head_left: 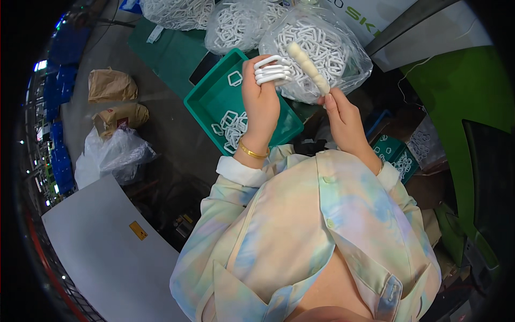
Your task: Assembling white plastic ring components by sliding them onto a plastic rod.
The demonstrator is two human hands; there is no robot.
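Observation:
My left hand (258, 107) is closed round a small stack of white plastic ring-shaped links (272, 75), which stick out to the right of the fingers. It is above the green plastic tray (291, 129), where several more white links (232, 130) lie loose. My right hand (344, 117) pinches the lower end of a cream-coloured knobbly stick (307, 64). That stick tilts up and to the left, its top near the links in my left hand. What the stick is made of, I cannot tell. Behind it sits a clear plastic bag (351, 67) full of white links.
More clear bags of white links (233, 27) stand at the back on a green surface (163, 51). To the right is a small green bin (406, 161) with links. Brown paper bags (111, 86) lie on the floor at left, beyond a pale grey panel (102, 241).

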